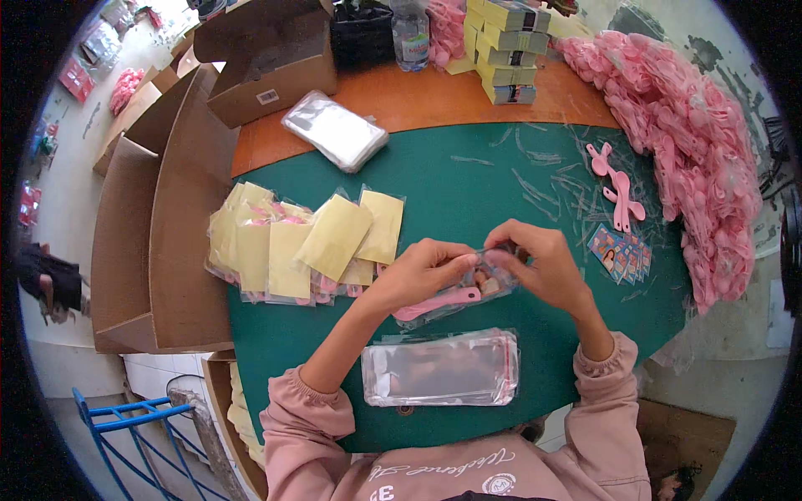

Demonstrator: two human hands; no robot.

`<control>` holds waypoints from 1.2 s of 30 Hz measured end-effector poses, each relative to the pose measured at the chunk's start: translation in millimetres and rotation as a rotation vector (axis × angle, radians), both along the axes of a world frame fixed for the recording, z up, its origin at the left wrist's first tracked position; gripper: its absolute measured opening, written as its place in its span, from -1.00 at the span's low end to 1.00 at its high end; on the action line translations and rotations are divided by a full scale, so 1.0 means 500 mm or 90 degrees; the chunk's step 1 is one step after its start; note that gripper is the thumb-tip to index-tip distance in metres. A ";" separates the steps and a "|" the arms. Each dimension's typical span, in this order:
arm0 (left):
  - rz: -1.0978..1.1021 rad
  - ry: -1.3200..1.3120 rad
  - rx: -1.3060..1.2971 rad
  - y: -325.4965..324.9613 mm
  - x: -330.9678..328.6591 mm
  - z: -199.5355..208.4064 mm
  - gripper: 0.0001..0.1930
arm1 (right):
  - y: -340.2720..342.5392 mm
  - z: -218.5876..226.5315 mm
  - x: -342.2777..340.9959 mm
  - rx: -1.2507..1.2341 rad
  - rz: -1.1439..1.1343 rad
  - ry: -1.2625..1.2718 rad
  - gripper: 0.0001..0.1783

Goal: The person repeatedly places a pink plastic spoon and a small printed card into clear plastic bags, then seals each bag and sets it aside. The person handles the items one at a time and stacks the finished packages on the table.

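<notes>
Between my two hands is a clear plastic bag (497, 290) with a pink measuring spoon (439, 303) and a printed card inside. My left hand (430, 271) pinches its top edge on one side. On the other side my right hand (539, 259) has its fingers closed on the same edge. Just below lies a stack of flat clear bags (441, 367). To the left, filled bags (288, 250) with pale yellow cards overlap in a pile. Loose pink spoons (620, 199) and a fan of colourful cards (622, 255) rest to the right.
Pink wrapped spoons form a large heap (677, 142) along the right edge. Thin plastic strips (535, 188) litter the green mat (451, 188). Bundled card stacks (508, 63), a water bottle (410, 37) and another clear-bag stack (334, 129) stand behind. Open cardboard boxes (180, 217) flank the left.
</notes>
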State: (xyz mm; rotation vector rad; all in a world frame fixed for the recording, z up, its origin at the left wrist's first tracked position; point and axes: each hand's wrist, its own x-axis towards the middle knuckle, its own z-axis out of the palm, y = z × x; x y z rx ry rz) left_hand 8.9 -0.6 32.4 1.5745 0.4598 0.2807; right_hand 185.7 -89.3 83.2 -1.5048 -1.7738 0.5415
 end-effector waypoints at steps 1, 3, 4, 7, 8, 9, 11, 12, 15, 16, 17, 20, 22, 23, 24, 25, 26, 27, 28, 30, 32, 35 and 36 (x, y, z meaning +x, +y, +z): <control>0.001 0.009 0.018 0.003 -0.001 0.004 -0.69 | 0.007 0.001 0.000 -0.047 0.010 0.029 -0.87; 0.004 0.018 0.041 0.012 -0.004 0.007 -0.70 | 0.018 0.008 0.008 -0.089 0.023 0.056 -0.86; 0.026 -0.003 0.033 0.014 -0.004 0.009 -0.69 | 0.018 0.020 0.024 -0.119 0.032 0.045 -0.85; 0.040 -0.042 -0.001 0.016 0.000 0.009 -0.68 | 0.023 0.022 0.042 -0.158 0.053 0.035 -0.84; 0.032 -0.060 -0.030 0.015 0.004 0.010 -0.68 | 0.026 0.019 0.046 -0.172 0.065 0.037 -0.84; 0.031 -0.062 -0.027 0.016 0.008 0.013 -0.68 | 0.028 0.019 0.049 -0.169 0.064 0.035 -0.84; 0.040 -0.007 -0.049 0.016 0.005 0.010 -0.68 | 0.033 0.009 0.047 -0.134 0.140 -0.030 -0.80; 0.041 -0.004 -0.049 0.017 0.002 0.011 -0.68 | 0.032 0.025 0.057 -0.134 0.142 -0.028 -0.80; 0.080 -0.038 -0.051 0.028 -0.011 0.031 -0.67 | 0.026 0.064 0.165 -0.227 0.298 0.162 -0.74; 0.073 0.007 -0.024 0.032 -0.014 0.040 -0.66 | 0.024 0.040 0.227 -0.171 0.351 0.372 -0.73; 0.062 0.047 0.006 0.036 -0.012 0.054 -0.66 | 0.028 0.033 0.278 -0.162 0.163 0.366 -0.72; 0.059 0.028 -0.027 0.033 -0.013 0.079 -0.68 | 0.001 -0.013 0.404 -0.281 -0.354 -0.610 -0.71; 0.072 0.009 -0.025 0.036 -0.020 0.071 -0.68 | -0.037 0.039 0.453 -0.172 -0.299 -0.424 -0.70; 0.079 -0.010 -0.032 0.033 -0.022 0.067 -0.68 | -0.051 0.070 0.452 -0.076 -0.242 -0.241 -0.69; 0.079 -0.011 -0.033 0.031 -0.025 0.068 -0.68 | -0.052 0.080 0.435 -0.076 -0.241 -0.243 -0.69; 0.069 -0.014 -0.061 0.031 -0.027 0.069 -0.69 | -0.046 0.094 0.382 0.002 -0.240 0.067 -0.75; 0.064 -0.015 -0.088 0.033 -0.027 0.067 -0.69 | -0.027 0.099 0.331 0.082 -0.222 0.378 -0.79; 0.068 -0.015 -0.087 0.036 -0.023 0.065 -0.69 | -0.002 0.088 0.287 0.009 -0.318 0.218 -0.85; 0.051 -0.017 -0.081 0.032 -0.025 0.071 -0.68 | 0.013 0.053 0.273 -0.005 -0.250 0.044 -0.84; 0.021 -0.023 -0.079 0.029 -0.012 0.063 -0.67 | 0.018 0.030 0.195 -0.094 -0.127 0.109 -0.83; 0.014 -0.049 -0.095 0.025 -0.013 0.039 -0.65 | 0.036 0.032 0.081 -0.173 -0.015 0.292 -0.83; 0.006 -0.048 -0.030 0.016 -0.009 0.036 -0.59 | 0.044 0.035 0.028 -0.162 0.091 0.106 -0.80; 0.001 -0.048 -0.029 0.014 -0.007 0.043 -0.59 | 0.044 0.037 0.021 -0.148 0.165 -0.017 -0.78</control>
